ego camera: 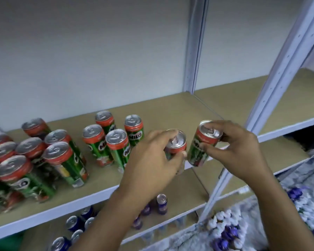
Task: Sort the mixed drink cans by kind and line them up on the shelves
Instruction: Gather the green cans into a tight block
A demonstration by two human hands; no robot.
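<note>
A green-and-red Milo can point(174, 144) was gripped near its top by the left hand point(152, 158), the fingers curled over the rim and the thumb pressed against the side. A second Milo can point(201, 144) was pinched by the right hand point(237, 149), fingertips on the lid and thumb on the body, and was tilted with its top leaning toward the camera. Both cans were held just beside each other over the front right part of the upper shelf point(170, 109); whether their bases touched the board could not be told, since the left can's lower half was covered by the hand. The rim-level hold was judged to suit setting each can down upright next to its own kind.

To the left, four Milo cans point(114, 142) stood in a tight group, and farther left a larger cluster of the same kind point(43, 156) was crowded near the edge of the view, blurred and partly cut off, so no count could be given. The same-kind grouping suggested that this shelf had been given over to Milo.

On the lower shelf point(188, 187) blue cans point(74, 223) and a purple can point(161, 201) were seen, several masked by the left forearm; their labels were too small to read. A patterned floor point(297, 205) showed at lower right.
</note>
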